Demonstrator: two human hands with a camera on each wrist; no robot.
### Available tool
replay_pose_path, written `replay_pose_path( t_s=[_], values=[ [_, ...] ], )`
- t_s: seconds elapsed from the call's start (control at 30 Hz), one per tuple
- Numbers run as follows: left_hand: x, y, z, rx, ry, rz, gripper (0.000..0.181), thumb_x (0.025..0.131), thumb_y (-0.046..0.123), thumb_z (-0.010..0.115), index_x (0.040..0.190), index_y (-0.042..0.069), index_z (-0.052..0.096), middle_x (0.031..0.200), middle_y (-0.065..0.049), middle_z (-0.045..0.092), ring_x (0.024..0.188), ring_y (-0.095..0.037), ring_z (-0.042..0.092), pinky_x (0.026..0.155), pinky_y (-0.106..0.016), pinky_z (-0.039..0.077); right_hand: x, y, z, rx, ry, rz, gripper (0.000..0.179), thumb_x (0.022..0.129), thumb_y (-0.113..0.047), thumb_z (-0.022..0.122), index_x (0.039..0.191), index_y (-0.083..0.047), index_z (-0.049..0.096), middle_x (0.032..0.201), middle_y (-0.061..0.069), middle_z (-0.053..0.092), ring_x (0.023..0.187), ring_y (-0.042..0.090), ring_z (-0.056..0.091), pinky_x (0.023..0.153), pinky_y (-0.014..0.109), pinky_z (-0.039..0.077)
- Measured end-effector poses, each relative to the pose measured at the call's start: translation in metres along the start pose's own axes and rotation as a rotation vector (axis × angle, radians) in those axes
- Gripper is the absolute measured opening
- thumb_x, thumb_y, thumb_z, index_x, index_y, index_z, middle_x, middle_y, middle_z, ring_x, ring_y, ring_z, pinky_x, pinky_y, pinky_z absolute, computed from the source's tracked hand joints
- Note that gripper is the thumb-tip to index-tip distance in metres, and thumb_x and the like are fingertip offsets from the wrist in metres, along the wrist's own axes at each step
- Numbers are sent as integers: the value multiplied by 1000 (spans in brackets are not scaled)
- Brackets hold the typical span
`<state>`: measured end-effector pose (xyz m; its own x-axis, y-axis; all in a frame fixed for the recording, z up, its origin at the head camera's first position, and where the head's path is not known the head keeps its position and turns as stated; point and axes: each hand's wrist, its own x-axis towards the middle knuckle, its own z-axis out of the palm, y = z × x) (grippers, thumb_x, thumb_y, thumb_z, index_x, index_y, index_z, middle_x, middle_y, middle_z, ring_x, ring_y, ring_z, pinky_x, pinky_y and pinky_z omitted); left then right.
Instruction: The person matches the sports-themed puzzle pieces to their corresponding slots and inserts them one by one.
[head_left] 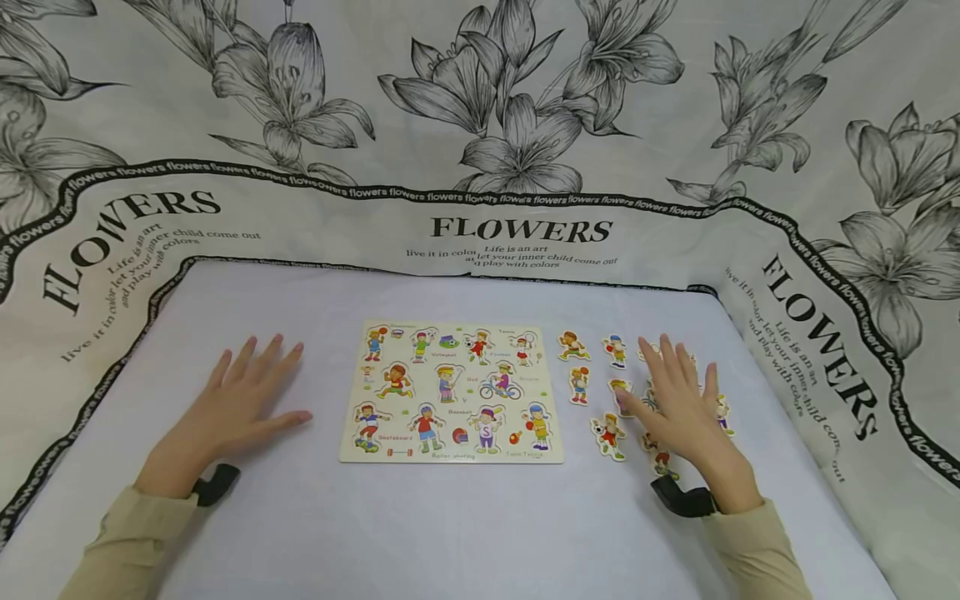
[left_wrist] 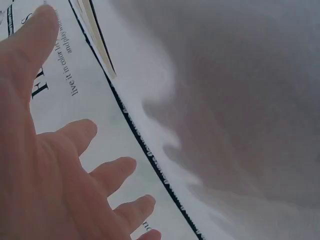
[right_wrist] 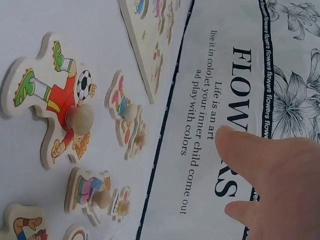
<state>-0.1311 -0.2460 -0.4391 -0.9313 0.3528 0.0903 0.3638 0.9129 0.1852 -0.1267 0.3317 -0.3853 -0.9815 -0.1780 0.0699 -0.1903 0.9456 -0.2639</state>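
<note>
My left hand [head_left: 238,410] is held with spread fingers left of the puzzle board [head_left: 423,393], holding nothing. The left wrist view shows the same hand [left_wrist: 55,145] with its fingers apart. My right hand [head_left: 686,417], fingers spread, hovers over loose wooden puzzle pieces right of the board and hides several of them. In the right wrist view the right hand [right_wrist: 280,175] shows only in part. A footballer piece [right_wrist: 62,117] with a round wooden knob [right_wrist: 80,120] lies on the table there. The board is printed with sports children and words.
More pieces lie beside the board's right edge, among them a running-child piece [head_left: 572,346] and a basketball piece [head_left: 579,386]. A white cloth covers the table [head_left: 450,525]. Fabric with flower prints and lettering [head_left: 521,229] rises at the back and both sides.
</note>
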Motion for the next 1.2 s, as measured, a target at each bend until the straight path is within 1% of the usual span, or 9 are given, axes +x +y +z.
replay_pose_path(
  t_s=[0.17, 0.27, 0.37, 0.53, 0.6, 0.73, 0.93, 1.07, 1.2],
  values=[
    [6, 3, 0, -74, -83, 5, 99, 87, 70, 56, 160, 16, 17, 162, -23, 16, 146, -52, 7, 114, -69, 3, 6, -4, 0, 64, -7, 1, 85, 99, -48, 53, 160, -8, 9, 162, 29, 4, 148, 46, -2, 110, 65, -21],
    [9, 6, 1, -119, -122, 8, 104, 84, 72, 59, 160, 14, 19, 163, -22, 16, 147, -50, 4, 115, -67, 2, 13, -7, 0, 141, -21, 4, 83, 100, -44, 54, 158, -4, 12, 160, 31, 9, 148, 48, 5, 112, 65, -16],
    [13, 10, 0, -142, -140, 20, 107, 81, 73, 62, 159, 11, 21, 162, -22, 17, 147, -49, 4, 115, -67, 2, 21, -9, 3, 236, -36, 9, 80, 101, -39, 54, 158, -1, 13, 159, 32, 14, 146, 50, 11, 114, 66, -10],
    [20, 18, 1, -173, -166, 38, 112, 79, 74, 64, 159, 9, 21, 162, -23, 17, 147, -50, 4, 115, -67, 2, 34, -11, 11, 380, -41, 57, 76, 102, -36, 53, 158, -1, 14, 159, 30, 19, 144, 50, 18, 113, 70, 13],
    [22, 20, 3, -199, -178, 44, 113, 78, 73, 65, 159, 9, 21, 162, -23, 17, 147, -50, 4, 115, -67, 2, 38, -13, 14, 443, -35, 80, 75, 103, -37, 52, 158, -3, 15, 160, 27, 21, 145, 47, 19, 112, 69, 19],
    [27, 21, 8, -261, -204, 65, 116, 75, 71, 70, 159, 9, 19, 163, -22, 15, 147, -50, 1, 115, -67, 1, 46, -16, 19, 567, -12, 114, 70, 103, -38, 51, 157, -4, 21, 160, 22, 27, 146, 40, 24, 114, 65, 20],
    [34, 24, 13, -328, -238, 105, 124, 69, 70, 76, 160, 9, 16, 164, -21, 9, 148, -49, -5, 115, -67, -2, 60, -20, 30, 765, 48, 148, 62, 102, -27, 56, 153, -1, 31, 154, 21, 38, 142, 36, 35, 115, 53, 30],
    [41, 23, 17, -348, -238, 134, 128, 66, 71, 77, 160, 10, 15, 165, -20, 6, 148, -47, -7, 115, -66, -4, 72, -21, 34, 806, 75, 175, 56, 102, -24, 57, 149, 0, 38, 147, 20, 47, 135, 33, 46, 112, 47, 37],
    [47, 21, 24, -361, -226, 154, 129, 65, 71, 78, 160, 10, 16, 165, -18, 5, 148, -46, -9, 115, -65, -6, 83, -22, 36, 815, 101, 233, 50, 102, -23, 57, 144, 1, 46, 138, 19, 55, 125, 28, 54, 106, 41, 44]
  ],
)
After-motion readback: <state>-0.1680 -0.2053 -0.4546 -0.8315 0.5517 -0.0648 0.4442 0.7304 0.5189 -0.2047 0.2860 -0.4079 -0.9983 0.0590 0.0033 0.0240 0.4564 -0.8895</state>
